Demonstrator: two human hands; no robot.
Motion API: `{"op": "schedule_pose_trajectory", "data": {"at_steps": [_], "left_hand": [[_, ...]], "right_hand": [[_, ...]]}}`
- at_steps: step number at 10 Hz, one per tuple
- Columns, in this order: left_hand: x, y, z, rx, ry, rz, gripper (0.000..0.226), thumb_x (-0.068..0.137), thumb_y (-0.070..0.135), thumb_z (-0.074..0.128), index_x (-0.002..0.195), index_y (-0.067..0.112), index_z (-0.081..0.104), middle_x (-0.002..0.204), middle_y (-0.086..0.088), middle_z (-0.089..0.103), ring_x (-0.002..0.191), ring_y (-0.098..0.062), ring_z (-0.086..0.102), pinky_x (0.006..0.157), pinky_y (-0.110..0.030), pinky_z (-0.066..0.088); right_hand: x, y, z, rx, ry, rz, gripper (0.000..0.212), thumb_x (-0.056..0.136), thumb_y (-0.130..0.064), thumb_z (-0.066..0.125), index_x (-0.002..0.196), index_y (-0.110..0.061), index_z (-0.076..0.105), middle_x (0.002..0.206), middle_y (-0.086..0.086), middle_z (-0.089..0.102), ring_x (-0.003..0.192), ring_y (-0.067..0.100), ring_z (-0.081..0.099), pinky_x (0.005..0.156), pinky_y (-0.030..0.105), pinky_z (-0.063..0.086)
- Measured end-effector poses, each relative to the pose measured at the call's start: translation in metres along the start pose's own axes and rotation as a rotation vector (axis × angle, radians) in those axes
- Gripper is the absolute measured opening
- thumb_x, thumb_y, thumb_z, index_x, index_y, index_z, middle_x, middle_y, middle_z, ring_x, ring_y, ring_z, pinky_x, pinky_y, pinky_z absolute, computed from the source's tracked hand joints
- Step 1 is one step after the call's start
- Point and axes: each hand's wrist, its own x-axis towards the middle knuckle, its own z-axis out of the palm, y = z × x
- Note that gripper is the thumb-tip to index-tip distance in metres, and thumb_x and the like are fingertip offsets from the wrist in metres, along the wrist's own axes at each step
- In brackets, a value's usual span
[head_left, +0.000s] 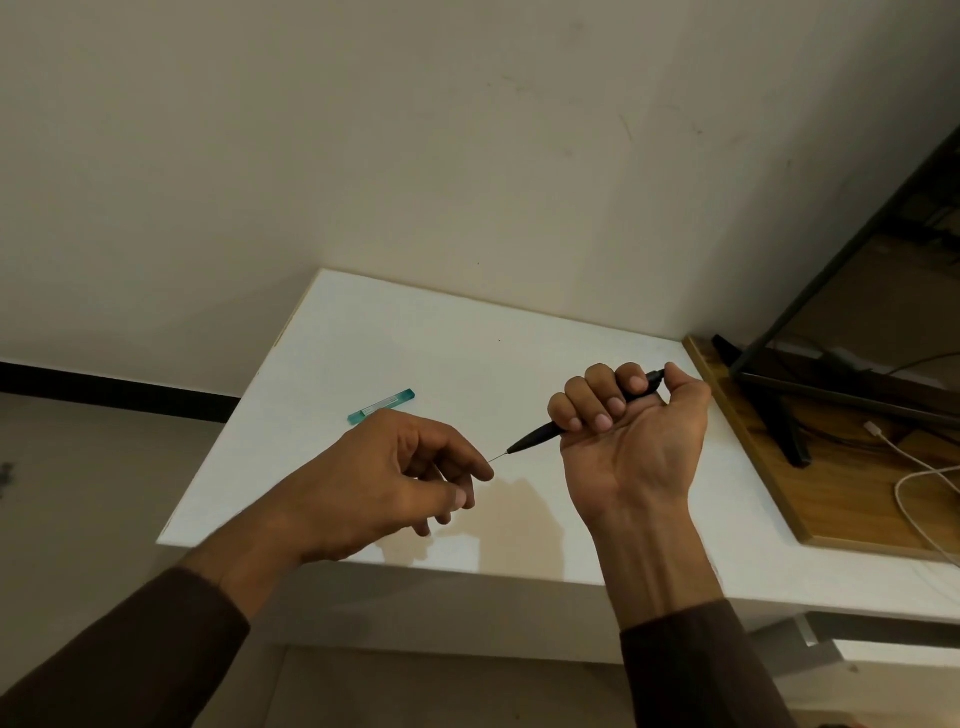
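A white desk stood pushed against a plain beige wall, its far left corner jutting out above a dark skirting strip. In the head view, the right hand was raised over the desk's near right part, palm toward the camera. All four fingers were clenched round the barrel of a black mechanical pencil, and the thumb lay over its cap end. The pencil was held off the surface. Its long axis ran on a slant from the far right edge down toward the near left corner, cap end up and to the right, tapered tip pointing down-left at the other hand. A thin lead stuck out of that tip along the same line. The left hand hovered over the middle of the near edge, knuckles up, forefinger and thumb drawn together on the lead's free end, the other fingers loosely curled beneath. A teal lead case lay flat on the desk nearer the left edge, just beyond the left hand and angled roughly parallel to the pencil. Against the desk's right edge sat a wooden board bearing a black monitor stand and a looped white cable.
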Motion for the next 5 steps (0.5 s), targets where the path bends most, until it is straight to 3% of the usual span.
{"op": "schedule_pose_trajectory", "data": {"at_steps": [5], "left_hand": [[-0.0018, 0.0016, 0.0017, -0.016, 0.000, 0.021, 0.039, 0.088, -0.005, 0.067, 0.111, 0.024, 0.079, 0.088, -0.002, 0.081, 0.079, -0.019, 0.074, 0.068, -0.032, 0.065]], "right_hand": [[-0.0021, 0.0050, 0.0020, -0.022, -0.010, -0.005, 0.039, 0.096, -0.040, 0.033, 0.065, -0.016, 0.037, 0.059, -0.001, 0.023, 0.044, 0.014, 0.022, 0.045, 0.029, 0.025]]}}
